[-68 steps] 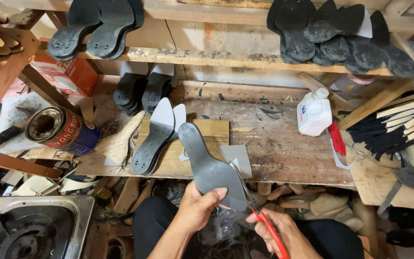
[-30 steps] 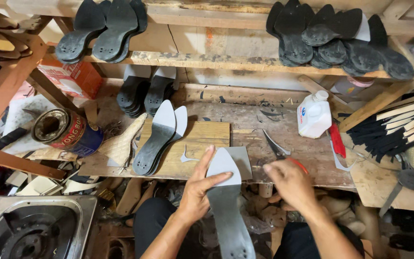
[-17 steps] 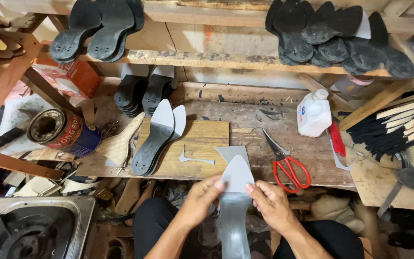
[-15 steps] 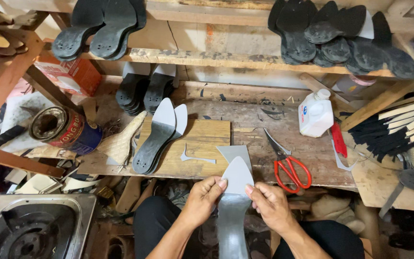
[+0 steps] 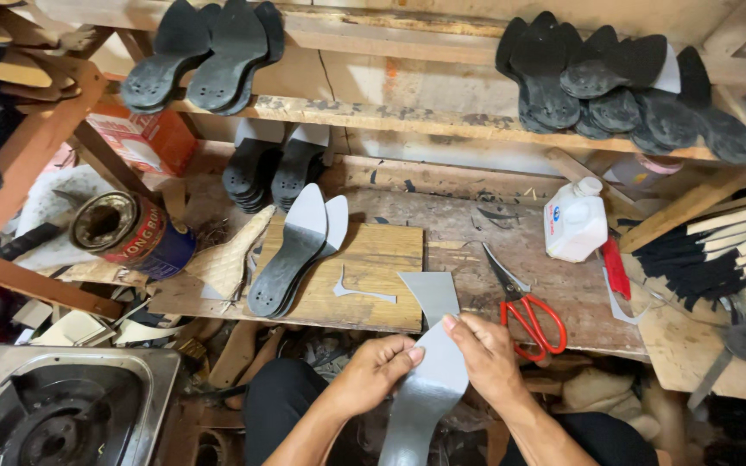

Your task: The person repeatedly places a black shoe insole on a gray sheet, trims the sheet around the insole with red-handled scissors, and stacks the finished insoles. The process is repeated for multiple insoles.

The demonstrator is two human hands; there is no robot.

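A grey sole-shaped cut-out (image 5: 425,388) is held over my lap, its pointed toe toward the bench. My left hand (image 5: 377,371) grips its left edge and my right hand (image 5: 481,358) grips its right edge near the toe. Red-handled scissors (image 5: 524,311) lie on the wooden bench just right of my right hand, with no hand on them. A grey offcut sheet (image 5: 432,293) lies on the bench beyond the cut-out. A small grey scrap (image 5: 351,289) rests on the light wooden board (image 5: 382,259).
Stacked soles (image 5: 300,246) lean on the board. A tin can (image 5: 127,233) lies at left, a white plastic bottle (image 5: 576,220) stands at right. Black soles (image 5: 615,78) fill the upper shelf. A metal stove (image 5: 62,406) sits at lower left. Dark strips (image 5: 710,250) pile at right.
My right hand cut the grey piece with the scissors, then laid them on the bench. The piece was turned toe-forward, and both hands now hold it.
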